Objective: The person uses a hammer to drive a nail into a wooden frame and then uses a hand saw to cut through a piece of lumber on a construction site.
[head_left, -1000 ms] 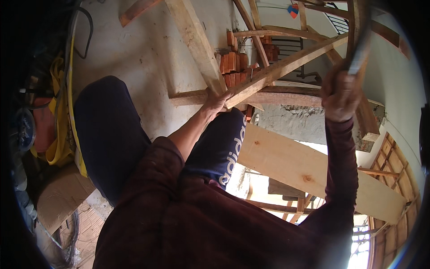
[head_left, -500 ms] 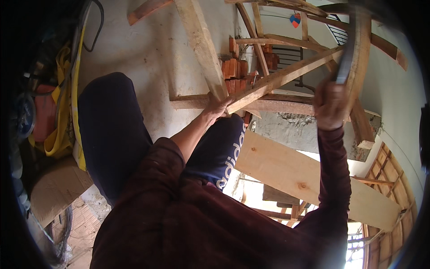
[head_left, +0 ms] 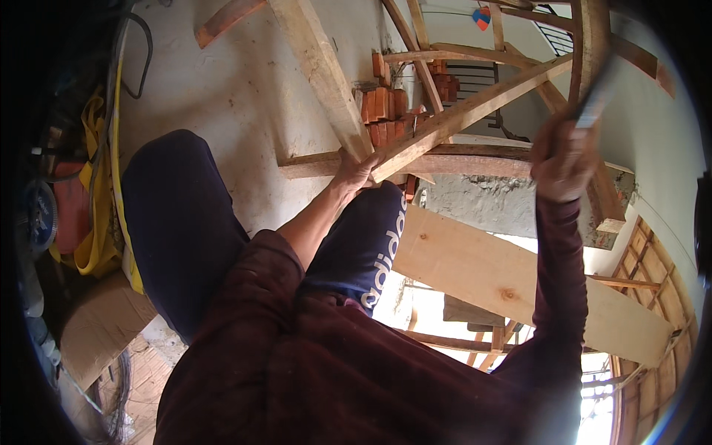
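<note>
Stacked red bricks stood in the background as I made my remote inspection. I found the left hand closed round the near end of the diagonal timber, whose long axis ran up and away to the right, making that hand the nearer one, in contact. I noted the right hand raised well to the right of this timber's middle, fingers wrapped about a blurred tool whose kind I could not determine.

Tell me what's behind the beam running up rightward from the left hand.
Behind the beam, reddish bricks and dark metal bars show, and a horizontal timber crosses behind its lower part. Whatever the beam itself covers cannot be seen.
</note>
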Available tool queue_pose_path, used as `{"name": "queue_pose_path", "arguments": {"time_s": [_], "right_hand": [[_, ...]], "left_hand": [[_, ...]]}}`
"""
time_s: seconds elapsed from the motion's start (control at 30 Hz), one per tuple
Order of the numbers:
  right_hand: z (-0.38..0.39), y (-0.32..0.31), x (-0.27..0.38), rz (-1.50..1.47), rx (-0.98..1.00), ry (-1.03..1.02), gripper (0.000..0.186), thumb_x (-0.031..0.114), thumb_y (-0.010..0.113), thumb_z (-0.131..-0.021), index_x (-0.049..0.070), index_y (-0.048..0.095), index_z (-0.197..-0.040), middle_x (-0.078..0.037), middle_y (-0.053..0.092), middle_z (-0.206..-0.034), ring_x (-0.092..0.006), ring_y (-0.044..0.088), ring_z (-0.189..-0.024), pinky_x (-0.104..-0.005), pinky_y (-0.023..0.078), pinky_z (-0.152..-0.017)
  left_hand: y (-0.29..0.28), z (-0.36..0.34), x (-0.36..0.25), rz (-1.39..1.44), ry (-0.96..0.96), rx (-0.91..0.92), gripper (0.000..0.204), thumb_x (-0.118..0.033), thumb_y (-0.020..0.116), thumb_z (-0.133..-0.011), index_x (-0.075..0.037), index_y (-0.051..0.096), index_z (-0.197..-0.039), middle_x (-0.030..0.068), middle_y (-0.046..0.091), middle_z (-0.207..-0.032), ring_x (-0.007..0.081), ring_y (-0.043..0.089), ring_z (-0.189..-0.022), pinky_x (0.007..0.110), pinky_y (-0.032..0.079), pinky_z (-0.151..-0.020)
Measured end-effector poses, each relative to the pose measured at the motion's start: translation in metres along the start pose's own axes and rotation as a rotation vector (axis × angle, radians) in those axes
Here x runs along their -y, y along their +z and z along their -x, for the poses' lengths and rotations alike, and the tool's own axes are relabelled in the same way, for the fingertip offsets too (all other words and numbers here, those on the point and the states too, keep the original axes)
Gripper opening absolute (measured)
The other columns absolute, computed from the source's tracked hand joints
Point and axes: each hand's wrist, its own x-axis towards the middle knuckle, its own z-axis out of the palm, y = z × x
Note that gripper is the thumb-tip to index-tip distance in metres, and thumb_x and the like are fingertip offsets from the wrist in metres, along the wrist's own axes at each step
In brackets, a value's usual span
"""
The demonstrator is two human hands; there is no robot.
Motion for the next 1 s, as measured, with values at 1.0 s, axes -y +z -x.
{"name": "queue_pose_path", "arguments": {"time_s": [1.0], "right_hand": [[-0.033, 0.028, 0.039, 0.204, 0.194, 0.091, 0.041, 0.048, 0.045, -0.098, 0.009, 0.051, -0.089, -0.007, 0.050, -0.062, -0.0198, 0.048, -0.051, -0.0335, 0.040, -0.046]], "left_hand": [[0.000, -0.001, 0.009, 0.003, 0.069, -0.033, 0.086, -0.047, 0.082, -0.072, -0.017, 0.034, -0.136, 0.0086, 0.043, -0.130, 0.0297, 0.051, -0.121, 0.054, 0.058, -0.084]]}}
